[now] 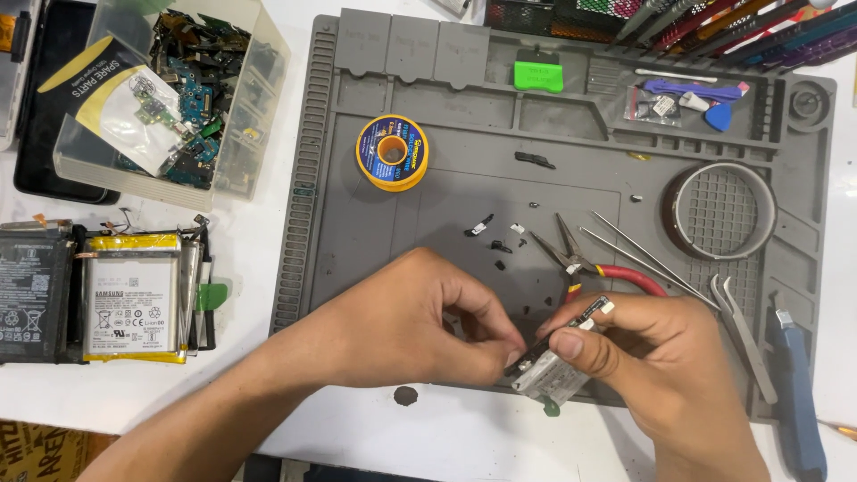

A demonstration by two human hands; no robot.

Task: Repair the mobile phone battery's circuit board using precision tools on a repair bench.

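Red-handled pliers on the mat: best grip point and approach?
Judging by pose, grip the pliers on the red handles, coming from above and the right: the handles trail right beside the right hand, while the thin jaws point up-left among small black scraps.

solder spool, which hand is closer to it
Left. The left hand lies just below the yellow solder spool on the grey mat; the right hand is farther, down to the spool's right, gripping a small silver part.

White worktable [268, 223] under bright even light; grey ridged work mat [393, 205] (moulded compartments along its top)
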